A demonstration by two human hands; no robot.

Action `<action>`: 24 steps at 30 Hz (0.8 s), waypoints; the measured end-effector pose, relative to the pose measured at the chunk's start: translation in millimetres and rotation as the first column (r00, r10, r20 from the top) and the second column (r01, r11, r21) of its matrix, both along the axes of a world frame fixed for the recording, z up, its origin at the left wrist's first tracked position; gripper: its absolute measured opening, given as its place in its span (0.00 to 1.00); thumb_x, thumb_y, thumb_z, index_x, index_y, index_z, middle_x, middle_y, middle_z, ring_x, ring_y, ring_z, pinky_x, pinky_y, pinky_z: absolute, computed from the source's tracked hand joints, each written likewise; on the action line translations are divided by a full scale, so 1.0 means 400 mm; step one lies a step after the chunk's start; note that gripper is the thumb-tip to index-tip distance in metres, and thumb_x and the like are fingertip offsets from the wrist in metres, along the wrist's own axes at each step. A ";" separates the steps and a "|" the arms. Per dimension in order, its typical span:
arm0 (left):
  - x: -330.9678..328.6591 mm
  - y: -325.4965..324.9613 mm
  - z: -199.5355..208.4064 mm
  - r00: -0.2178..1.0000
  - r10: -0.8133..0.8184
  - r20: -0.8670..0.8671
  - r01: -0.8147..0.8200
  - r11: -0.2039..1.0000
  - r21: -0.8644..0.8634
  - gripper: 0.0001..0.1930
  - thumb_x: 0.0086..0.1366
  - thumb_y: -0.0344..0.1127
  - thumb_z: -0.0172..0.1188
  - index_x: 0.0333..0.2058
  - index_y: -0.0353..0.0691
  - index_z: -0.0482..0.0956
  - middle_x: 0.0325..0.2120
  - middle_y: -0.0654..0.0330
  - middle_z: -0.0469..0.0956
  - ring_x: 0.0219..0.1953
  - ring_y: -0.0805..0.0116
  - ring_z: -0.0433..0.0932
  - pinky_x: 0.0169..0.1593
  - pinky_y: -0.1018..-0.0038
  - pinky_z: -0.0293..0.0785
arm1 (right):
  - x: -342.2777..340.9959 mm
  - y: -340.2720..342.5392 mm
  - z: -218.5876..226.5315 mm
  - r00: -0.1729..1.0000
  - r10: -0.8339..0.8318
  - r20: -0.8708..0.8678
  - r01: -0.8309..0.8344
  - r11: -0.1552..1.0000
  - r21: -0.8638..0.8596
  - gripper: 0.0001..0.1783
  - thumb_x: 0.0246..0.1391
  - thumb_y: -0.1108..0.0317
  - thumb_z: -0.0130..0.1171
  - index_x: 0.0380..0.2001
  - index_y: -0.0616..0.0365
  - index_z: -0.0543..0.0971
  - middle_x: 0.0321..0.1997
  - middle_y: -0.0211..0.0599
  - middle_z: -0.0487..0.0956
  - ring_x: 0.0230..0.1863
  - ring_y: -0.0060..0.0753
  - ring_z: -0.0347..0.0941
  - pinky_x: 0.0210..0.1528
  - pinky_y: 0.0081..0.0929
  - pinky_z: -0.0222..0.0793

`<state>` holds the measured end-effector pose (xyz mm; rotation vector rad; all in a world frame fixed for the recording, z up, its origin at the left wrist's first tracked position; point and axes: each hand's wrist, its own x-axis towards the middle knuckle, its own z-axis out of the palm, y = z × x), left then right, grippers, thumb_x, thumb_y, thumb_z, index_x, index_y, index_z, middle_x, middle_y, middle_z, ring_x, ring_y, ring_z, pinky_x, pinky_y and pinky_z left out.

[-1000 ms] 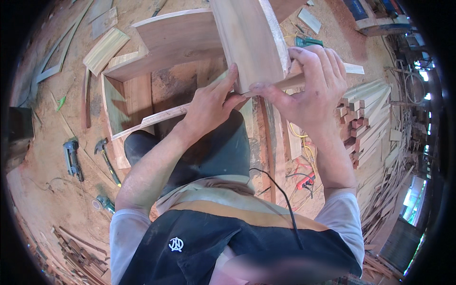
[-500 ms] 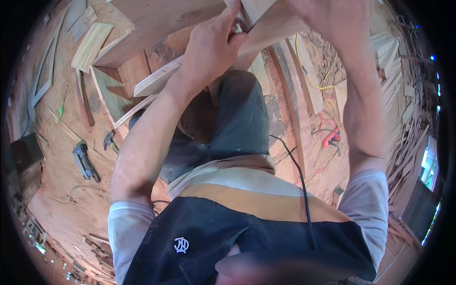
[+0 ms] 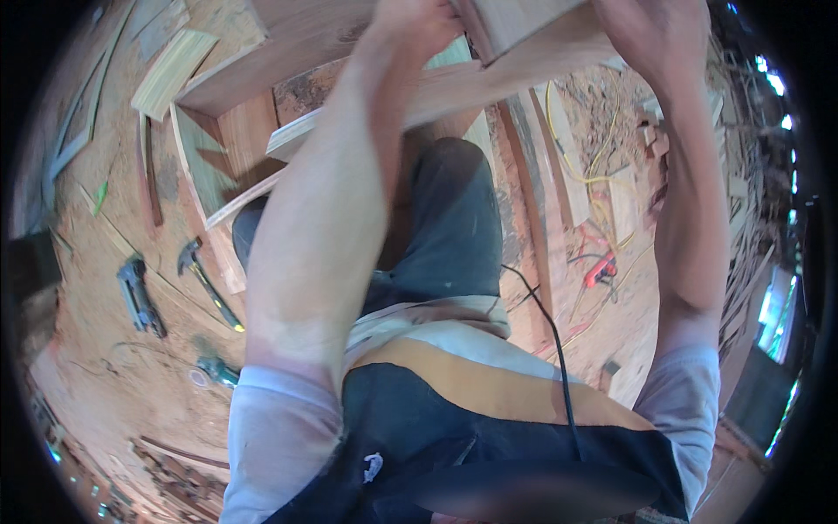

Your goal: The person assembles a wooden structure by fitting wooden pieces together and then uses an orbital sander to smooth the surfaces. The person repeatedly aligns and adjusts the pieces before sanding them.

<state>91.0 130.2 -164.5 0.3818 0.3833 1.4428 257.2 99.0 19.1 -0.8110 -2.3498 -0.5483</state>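
Observation:
My left hand [image 3: 417, 24] is at the left end of a short wooden board [image 3: 528, 19], near the top edge of the view. Its fingers look curled against that end, partly out of view. My right hand [image 3: 656, 33] grips the board's right end, its fingertips cut off or blurred. Under the short board runs a longer wooden plank [image 3: 497, 86], slanting across a wooden box frame [image 3: 199, 144]. That frame lies in front of me to the left, with my left forearm covering part of it.
A claw hammer [image 3: 208, 281], a nail gun [image 3: 140, 295] and an angle grinder [image 3: 214, 372] lie on the dusty floor at left. At right are a yellow cord [image 3: 572, 157], a red connector [image 3: 601, 269] and heaped scrap wood [image 3: 742, 210]. A black cable [image 3: 554, 332] hangs by my body.
Both hands and the short board have shifted to the right. My left forearm has swung inward, so more of the hammer shows and the grinder has come into sight.

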 end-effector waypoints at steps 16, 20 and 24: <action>0.131 0.057 0.006 0.901 0.196 -0.388 -0.374 0.804 -0.462 0.43 0.82 0.66 0.40 0.55 0.21 0.80 0.55 0.35 0.82 0.58 0.42 0.81 0.58 0.52 0.76 | -0.022 -0.023 0.028 1.000 -0.013 -0.026 0.008 0.983 -0.181 0.32 0.56 0.66 0.66 0.62 0.71 0.79 0.60 0.58 0.84 0.65 0.46 0.80 0.69 0.36 0.70; 0.122 0.029 0.016 0.881 0.252 -0.400 -0.421 0.803 -0.422 0.42 0.82 0.64 0.40 0.59 0.21 0.77 0.58 0.36 0.80 0.60 0.44 0.80 0.59 0.53 0.76 | -0.037 -0.051 0.028 0.999 0.028 0.029 -0.023 0.989 -0.143 0.32 0.57 0.65 0.65 0.63 0.72 0.78 0.61 0.60 0.83 0.65 0.48 0.80 0.69 0.37 0.71; 0.120 0.003 0.041 0.783 0.255 -0.568 -0.513 0.781 -0.356 0.38 0.82 0.57 0.40 0.61 0.18 0.73 0.55 0.31 0.81 0.63 0.37 0.78 0.65 0.52 0.73 | -0.043 -0.061 0.025 0.999 0.051 -0.007 -0.052 0.997 -0.060 0.29 0.57 0.62 0.67 0.59 0.66 0.80 0.52 0.56 0.86 0.55 0.52 0.84 0.60 0.41 0.77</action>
